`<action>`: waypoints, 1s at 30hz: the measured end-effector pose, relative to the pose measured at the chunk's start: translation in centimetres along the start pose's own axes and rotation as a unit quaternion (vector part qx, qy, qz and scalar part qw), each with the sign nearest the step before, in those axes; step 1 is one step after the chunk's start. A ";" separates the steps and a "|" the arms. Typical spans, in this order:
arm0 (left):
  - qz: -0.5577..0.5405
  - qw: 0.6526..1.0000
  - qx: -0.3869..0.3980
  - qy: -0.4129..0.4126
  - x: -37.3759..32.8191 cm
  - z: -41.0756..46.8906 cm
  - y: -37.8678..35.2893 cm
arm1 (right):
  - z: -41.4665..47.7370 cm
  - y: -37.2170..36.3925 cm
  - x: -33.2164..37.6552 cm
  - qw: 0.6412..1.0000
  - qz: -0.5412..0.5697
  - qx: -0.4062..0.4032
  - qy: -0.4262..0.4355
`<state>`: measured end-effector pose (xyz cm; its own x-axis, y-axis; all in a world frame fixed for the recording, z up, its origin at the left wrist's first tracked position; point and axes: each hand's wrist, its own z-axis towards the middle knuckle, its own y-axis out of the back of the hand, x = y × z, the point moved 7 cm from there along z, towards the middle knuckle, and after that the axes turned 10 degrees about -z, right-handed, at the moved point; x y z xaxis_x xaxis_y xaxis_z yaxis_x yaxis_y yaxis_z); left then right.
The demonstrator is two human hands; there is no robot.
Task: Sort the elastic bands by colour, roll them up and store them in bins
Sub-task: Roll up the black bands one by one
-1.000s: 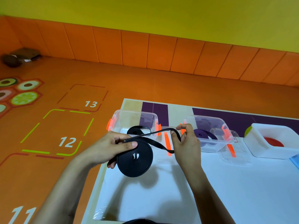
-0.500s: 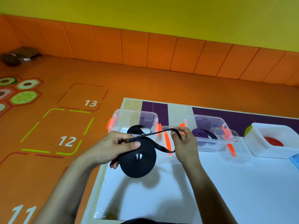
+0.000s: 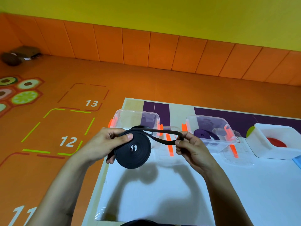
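**A:** What fills the view, biggest first?

**B:** An orange padded floor with numbered squares lies to the left and far side. Near and right of it is a white-topped table (image 3: 179,193). Along the table's far edge stand three bins in a row. At left is a clear plastic bin with orange clips (image 3: 130,118), with what looks like a black band inside, mostly hidden. In the middle is a second clear bin (image 3: 210,123) holding a rolled purple band (image 3: 205,133). At right is a white square tub (image 3: 270,136) with a red band (image 3: 276,141) in it.

**B:** Above the table's near-left part, in front of the left bin, is the flat black elastic band, wound into a coil (image 3: 132,150).

**A:** And the hands?

**B:** The left hand (image 3: 104,144) is closed on the coil, thumb pressed on its upper face, fingers curled beneath. The right hand (image 3: 190,149) pinches the loose end, a narrow loop (image 3: 164,136), between thumb and fingertips, stretched out to the right.

**A:** Which step is this?

**B:** Rolling, I'd say, and nearly finished: only that short loop is unwound.

**A:** What does the next move call for?

**B:** Probably wrapping the loop round the coil while the left hand keeps the turns from springing apart. Then the roll would go into the left bin.
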<state>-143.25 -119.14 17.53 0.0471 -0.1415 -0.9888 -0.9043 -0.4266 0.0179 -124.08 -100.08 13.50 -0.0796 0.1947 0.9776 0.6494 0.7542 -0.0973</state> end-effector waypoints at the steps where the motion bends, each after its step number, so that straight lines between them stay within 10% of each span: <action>1: -0.001 1.000 -0.005 -0.002 0.0 0.1 0.2 | 0.0 -0.1 0.2 1.000 -0.025 -0.006 0.007; 30: -0.158 0.968 -0.194 -0.008 5.8 2.2 0.7 | 0.4 -7.5 -4.4 0.998 -0.015 -0.061 -0.006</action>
<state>-144.53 -118.31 11.46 0.2852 0.0635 -0.9564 -0.6187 -0.7499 -0.2343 -128.88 -106.30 9.81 -0.1086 0.1818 0.9773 0.7339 0.6778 -0.0445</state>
